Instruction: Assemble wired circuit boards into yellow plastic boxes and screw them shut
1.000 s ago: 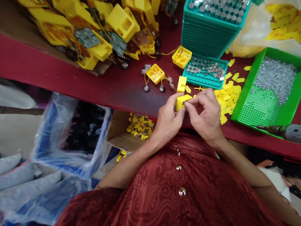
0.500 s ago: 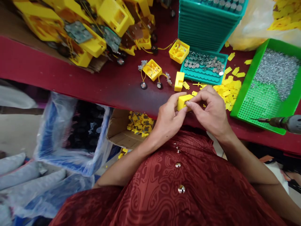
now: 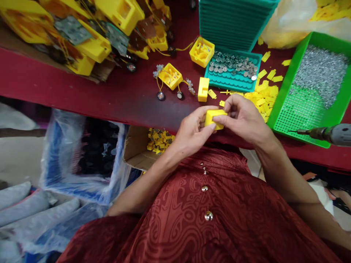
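A small yellow plastic box-shaped housing (image 3: 213, 117) is held over the table's front edge between both hands. My left hand (image 3: 193, 128) is closed around its left side, thumb along the lower edge. From the right, my right hand (image 3: 242, 118) presses its thumb on the housing's face, with the fingers curled behind. Whether the right fingers also hold a small part is hidden. Just beyond the hands stands another yellow housing (image 3: 203, 89). Farther left lies an open yellow housing (image 3: 170, 76) with wires and small round parts attached.
A teal tray (image 3: 230, 83) holds button cells, below a teal tray stack (image 3: 236, 25). Loose yellow tabs (image 3: 264, 98) lie beside a green basket (image 3: 279, 120) of screws. A screwdriver (image 3: 329, 134) juts in from the right. Yellow housings (image 3: 93, 47) with circuit boards pile up at left.
The housing has turned in my hands, so a plain yellow face shows instead of its opening. My right thumb has moved onto that face. The whole view has shifted slightly.
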Demonstrator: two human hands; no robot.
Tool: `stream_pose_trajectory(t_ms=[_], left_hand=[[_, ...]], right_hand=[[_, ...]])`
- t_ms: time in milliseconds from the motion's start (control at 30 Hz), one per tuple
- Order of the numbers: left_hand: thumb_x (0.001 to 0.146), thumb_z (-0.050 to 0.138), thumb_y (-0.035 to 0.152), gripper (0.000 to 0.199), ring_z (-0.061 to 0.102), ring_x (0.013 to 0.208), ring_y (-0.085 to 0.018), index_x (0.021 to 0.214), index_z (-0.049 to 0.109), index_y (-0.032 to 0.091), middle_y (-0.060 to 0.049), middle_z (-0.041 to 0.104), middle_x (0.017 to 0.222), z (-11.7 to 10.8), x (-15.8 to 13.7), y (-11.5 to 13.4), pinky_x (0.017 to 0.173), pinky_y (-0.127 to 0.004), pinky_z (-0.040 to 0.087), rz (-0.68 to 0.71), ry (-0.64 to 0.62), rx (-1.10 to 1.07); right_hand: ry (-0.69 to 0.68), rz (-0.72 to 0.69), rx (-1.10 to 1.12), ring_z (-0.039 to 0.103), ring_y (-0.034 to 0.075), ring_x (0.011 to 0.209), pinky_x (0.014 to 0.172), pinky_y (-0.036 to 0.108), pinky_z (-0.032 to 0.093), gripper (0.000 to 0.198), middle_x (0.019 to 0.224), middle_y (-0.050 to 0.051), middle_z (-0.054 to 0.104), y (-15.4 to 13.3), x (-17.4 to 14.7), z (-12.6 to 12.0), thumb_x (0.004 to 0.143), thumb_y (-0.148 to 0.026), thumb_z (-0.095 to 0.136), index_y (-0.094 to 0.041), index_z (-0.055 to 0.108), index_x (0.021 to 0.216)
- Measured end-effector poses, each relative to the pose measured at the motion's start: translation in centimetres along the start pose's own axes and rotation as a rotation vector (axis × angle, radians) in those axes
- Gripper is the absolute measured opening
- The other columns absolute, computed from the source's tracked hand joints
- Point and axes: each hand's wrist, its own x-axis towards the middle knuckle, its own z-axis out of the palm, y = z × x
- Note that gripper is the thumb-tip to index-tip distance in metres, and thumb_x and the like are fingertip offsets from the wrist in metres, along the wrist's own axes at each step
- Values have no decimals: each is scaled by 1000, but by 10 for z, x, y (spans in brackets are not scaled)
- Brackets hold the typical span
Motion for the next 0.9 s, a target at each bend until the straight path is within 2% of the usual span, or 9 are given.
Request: stream_pose_trajectory(t_ms=[67,133,267,367,433,533,600,733,900], left_hand=[[83,88,34,46,81,106,-22,124,73,18,-10,84,123,-3,2,1,91,-31,67,-42,4,-62],[84,88,38,42,82,102,-22,119,74,19,-9,85,118,-5,3,2,87,-31,68,-70,22,-130],[88,84,35,34,85,91,-20,117,73,19,-7,86,109,-5,3,5,76,-28,69,-141,48,-229],[89,80,30,33,86,89,-21,119,73,18,-8,86,110,-6,4,6,73,-27,68,-204,61,-256],[89,79,30,33,86,93,-22,120,74,18,-9,86,113,-6,5,6,74,-28,69,-224,64,-263],[88,81,29,36,86,97,-23,121,74,18,-10,86,114,-6,6,5,77,-31,70,-199,58,-273],[86,82,28,38,85,97,-22,122,74,18,-9,85,113,-5,6,4,79,-32,70,-174,59,-284],[86,84,28,39,82,98,-19,122,74,19,-8,84,116,-2,5,3,82,-30,70,-177,59,-286],[81,87,27,48,81,100,-19,127,75,19,-7,83,117,0,1,2,81,-27,70,-186,47,-296]], right_hand=[[-38,2,22,44,6,59,52,22,36,61,69,-7,50,-3,1,0,77,-66,90,-22,48,81],[-50,-10,56,46,7,58,51,23,39,67,68,-6,53,-7,0,-2,80,-82,82,-22,50,84],[90,-68,108,53,9,59,55,26,47,67,71,-3,58,-8,-6,-7,85,-88,72,-23,54,89],[196,-110,77,52,9,59,57,26,48,58,74,-3,61,-8,-14,-7,89,-78,76,-23,57,89],[238,-134,10,54,9,60,59,26,50,43,76,-2,63,-9,-20,-5,95,-63,76,-23,63,89],[242,-188,-118,62,12,70,70,29,57,18,81,0,71,-12,-28,-1,98,-38,73,-22,73,89],[240,-269,-202,68,14,80,79,32,60,10,87,1,75,-12,-32,1,97,-27,71,-23,78,90],[258,-405,-348,72,17,88,81,34,60,17,94,3,78,-10,-38,2,97,-20,68,-28,82,95],[174,-425,-406,71,18,89,82,38,61,20,97,4,78,-6,-39,-4,100,-25,63,-29,82,95]])
